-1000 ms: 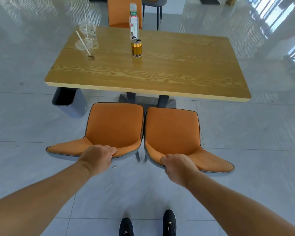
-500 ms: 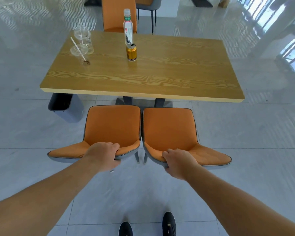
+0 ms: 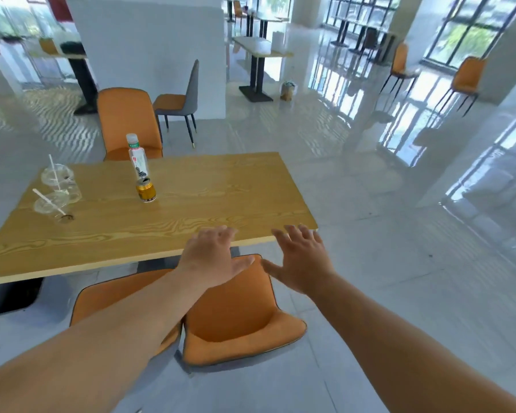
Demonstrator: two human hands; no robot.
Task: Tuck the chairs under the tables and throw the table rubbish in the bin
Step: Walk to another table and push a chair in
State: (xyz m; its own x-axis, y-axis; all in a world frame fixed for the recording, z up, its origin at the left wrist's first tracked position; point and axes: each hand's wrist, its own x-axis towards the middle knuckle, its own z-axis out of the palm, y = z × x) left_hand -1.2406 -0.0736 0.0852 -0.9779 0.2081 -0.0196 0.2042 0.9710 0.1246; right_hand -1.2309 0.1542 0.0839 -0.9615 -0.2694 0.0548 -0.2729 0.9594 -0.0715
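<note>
Two orange chairs stand side by side at the near edge of the wooden table [image 3: 209,186]. The right chair [image 3: 236,317] shows its seat and back; the left chair [image 3: 108,296] is mostly hidden by my left forearm. My left hand [image 3: 212,257] and my right hand [image 3: 303,257] hover above the chairs near the table edge, fingers spread, holding nothing. On the table stand a gold can [image 3: 146,190], a clear plastic bottle [image 3: 137,159] behind it, and two clear cups with straws [image 3: 54,192] at the left. The dark bin [image 3: 15,296] sits under the table's left end.
A third orange chair [image 3: 128,120] stands at the table's far side, with a grey chair [image 3: 182,99] behind it. A white partition wall [image 3: 149,46], more tables and chairs lie further back. Shiny tiled floor opens to the right.
Both hands have let go of the chair backs and lifted, open, toward the table edge. The view has swung up and to the right.
</note>
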